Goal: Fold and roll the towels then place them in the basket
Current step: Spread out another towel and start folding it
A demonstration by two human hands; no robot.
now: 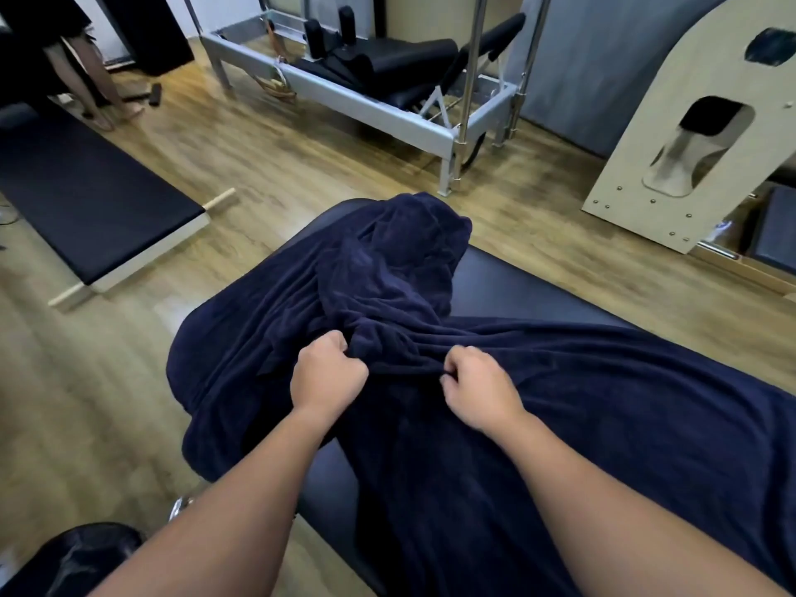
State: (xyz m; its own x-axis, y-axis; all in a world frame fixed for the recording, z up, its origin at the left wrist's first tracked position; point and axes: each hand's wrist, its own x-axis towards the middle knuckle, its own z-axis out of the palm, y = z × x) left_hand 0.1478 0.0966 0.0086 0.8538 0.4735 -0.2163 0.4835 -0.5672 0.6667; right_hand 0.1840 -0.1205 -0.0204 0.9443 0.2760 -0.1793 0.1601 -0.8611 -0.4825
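A large dark navy towel (560,402) lies spread and rumpled over a black padded bench (508,273). Its far end is bunched into a heap (405,252), and its left side hangs over the bench edge. My left hand (327,372) is clenched on a gathered fold of the towel near the middle. Close beside it, my right hand (478,385) pinches the same ridge of cloth. No basket is in view.
A second black padded platform (86,196) stands on the wood floor at left. A metal-framed exercise machine (366,79) fills the back. A pale wooden arched barrel (698,122) stands at right. Another person's bare legs (94,88) are at the far left.
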